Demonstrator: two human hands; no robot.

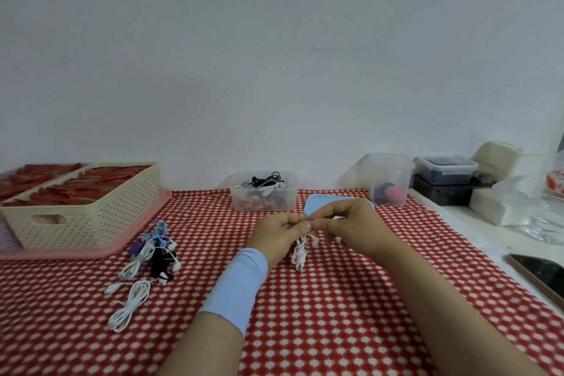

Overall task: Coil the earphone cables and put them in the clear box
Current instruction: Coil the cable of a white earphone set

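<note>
Obs: both hands meet over the table centre. L hand grips the top of a white earphone cable, bundle hanging down under its fingers, lower end just at or above the cloth; can't tell if touching. R hand pinches the same cable right at the L fingertips, fingers curled, prob. working the free end. One earbud dangles beside the bundle. Step in hand, my read: finishing/securing the coil before boxing. To do well: keep L pinch firm on the loops so they don't spring apart, wrap the tail snug round the waist w/ R hand, tuck the end through, keep buds from snagging in the loops. Don't over-tighten; thin wire kinks easily. Dest.: clear box stands beyond the hands, near the wall, open, already holding black + white cables. Its blue lid lies flat just behind the R hand, beside the box, partly hidden by the fingers. Path hands→box looks short and free; lid is only thing near enough to bump. Still to do: pile of mixed earphones to the L, plus a long white set nearer the person. Other: cream basket on pink tray far L; second clear tub and a phone at R, well apart from the work.
</note>
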